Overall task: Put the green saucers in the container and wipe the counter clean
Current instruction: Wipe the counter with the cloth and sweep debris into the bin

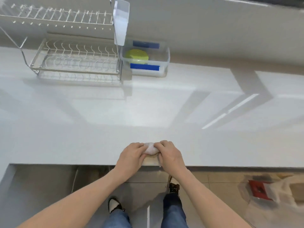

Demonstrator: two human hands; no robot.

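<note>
Head view, looking down over a white counter (98,137). Nearest, below the counter edge, tiled floor (222,180), the person's jeans (172,211) and shoes are visible, with a blurred red object (259,190) lying on the floor at near right. At the near edge of the counter, centre, the left hand (131,156) and the right hand (171,156) meet, fingers of both curled around a small bunched whitish cloth (151,149) held between them; the cloth rests on or just above the counter, which of the two cannot be told. A pale tan patch (150,160) shows beneath the hands at the counter edge; its nature is unclear. The middle of the counter carries only reflections and shadow bands. At far left stands a two-tier wire dish rack (74,60) with a clear plastic holder (120,22) hung at its right end. Just beside the rack, to its right, sits a clear plastic container (167,58) with blue clips (144,66) on its near and far sides; the green saucers (136,54) lie inside it as a stack, well apart from the hands.
</note>
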